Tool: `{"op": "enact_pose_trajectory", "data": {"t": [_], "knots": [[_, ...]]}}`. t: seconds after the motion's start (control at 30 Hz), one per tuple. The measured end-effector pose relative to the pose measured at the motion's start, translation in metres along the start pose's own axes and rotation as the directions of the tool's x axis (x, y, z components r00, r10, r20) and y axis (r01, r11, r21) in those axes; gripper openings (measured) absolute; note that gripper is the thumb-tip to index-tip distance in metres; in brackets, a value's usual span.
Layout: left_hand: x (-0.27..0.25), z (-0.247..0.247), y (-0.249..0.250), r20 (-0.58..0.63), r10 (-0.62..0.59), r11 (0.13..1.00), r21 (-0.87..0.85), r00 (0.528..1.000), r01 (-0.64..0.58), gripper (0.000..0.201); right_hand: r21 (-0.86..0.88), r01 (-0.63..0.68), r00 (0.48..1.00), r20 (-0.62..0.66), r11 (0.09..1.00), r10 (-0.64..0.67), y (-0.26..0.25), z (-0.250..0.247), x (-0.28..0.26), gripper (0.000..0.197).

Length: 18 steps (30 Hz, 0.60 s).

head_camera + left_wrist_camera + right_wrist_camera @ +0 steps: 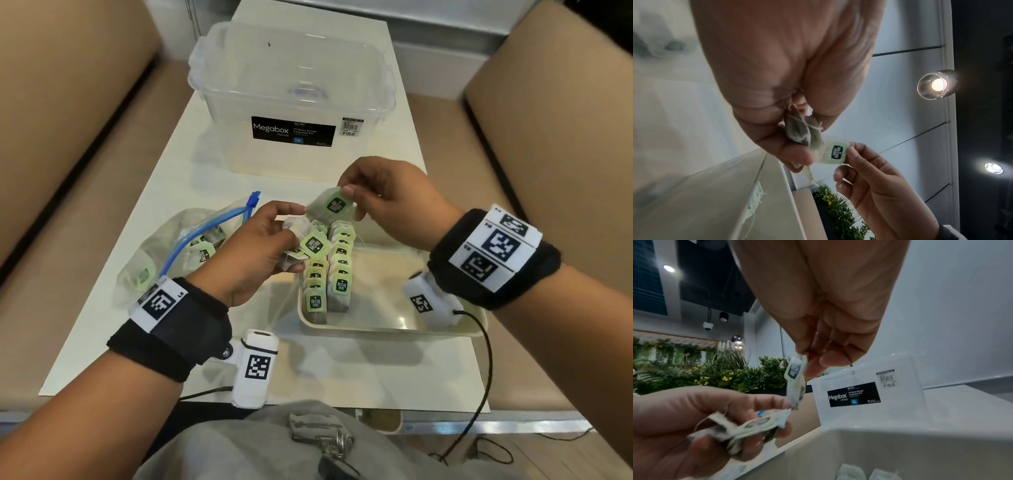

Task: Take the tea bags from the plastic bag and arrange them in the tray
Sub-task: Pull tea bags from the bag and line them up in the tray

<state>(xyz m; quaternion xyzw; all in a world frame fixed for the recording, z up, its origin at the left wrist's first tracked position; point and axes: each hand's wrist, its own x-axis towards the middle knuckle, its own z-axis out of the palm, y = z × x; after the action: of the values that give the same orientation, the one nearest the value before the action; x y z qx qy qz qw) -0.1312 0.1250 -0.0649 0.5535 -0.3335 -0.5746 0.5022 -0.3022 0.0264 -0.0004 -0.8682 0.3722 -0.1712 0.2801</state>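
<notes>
Cream plastic forms the tray [394, 330] on the white bench [178, 154], and in the head view two rows of tea bags [330, 270] with green tags stand in its left part. Above the rows the right hand [387, 198] pinches a single tea bag [330, 205] by its top corner between thumb and forefinger, while the left hand [260, 246] grips a small bunch of tea bags [305, 241] in curled fingers, one fingertip touching the single bag's edge. Left of the tray lies the plastic bag [171, 246] with a blue zip, more bags inside. Behind stands a clear storage box [291, 99]. From the left wrist, the bunch juts from the closed left fingers [797, 155], and the right thumb [854, 152] presses the green tag [836, 151]. From the right wrist, the single bag hangs from the pinching right fingers [813, 368] over the tray's rim [859, 431], just above the left hand's bunch [748, 428].
</notes>
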Motion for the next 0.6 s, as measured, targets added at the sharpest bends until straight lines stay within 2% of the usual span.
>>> {"op": "enact_pose_trajectory", "data": {"t": [0.07,0.17,0.23,0.3,0.47,0.53,0.6], "knots": [[-0.002,0.0,0.0,-0.006,0.01,1.0,0.02,1.0,-0.01,0.037,-0.078,-0.026,0.999,0.044,0.997,0.03,0.003,-0.009,0.002,0.009],[-0.003,-0.005,-0.001,-0.044,0.02,0.999,0.032,0.999,-0.018,0.036,-0.282,-0.034,0.97,0.223,0.959,0.1,0.009,-0.014,0.006,0.009],[-0.002,-0.008,-0.002,-0.064,0.025,0.999,0.047,0.998,-0.022,0.036,-0.402,0.003,0.906,0.389,0.915,0.168,0.011,-0.009,0.006,0.009],[-0.002,-0.01,-0.002,-0.079,0.028,0.999,0.048,0.996,-0.025,0.036,-0.446,0.046,0.818,0.531,0.894,0.222,0.011,0.004,0.004,0.008],[-0.001,-0.012,-0.005,-0.08,0.028,0.999,0.036,0.996,-0.025,0.034,-0.46,0.107,0.619,0.725,0.882,0.303,0.018,0.042,0.01,0.005],[-0.002,-0.013,-0.006,-0.08,0.023,0.999,0.027,0.997,-0.021,0.033,-0.469,0.129,0.584,0.748,0.874,0.315,0.023,0.053,0.013,0.008],[-0.003,-0.015,-0.006,-0.08,0.021,1.0,0.025,0.997,-0.019,0.034,-0.465,0.137,0.58,0.753,0.874,0.31,0.025,0.061,0.017,0.01]]}}
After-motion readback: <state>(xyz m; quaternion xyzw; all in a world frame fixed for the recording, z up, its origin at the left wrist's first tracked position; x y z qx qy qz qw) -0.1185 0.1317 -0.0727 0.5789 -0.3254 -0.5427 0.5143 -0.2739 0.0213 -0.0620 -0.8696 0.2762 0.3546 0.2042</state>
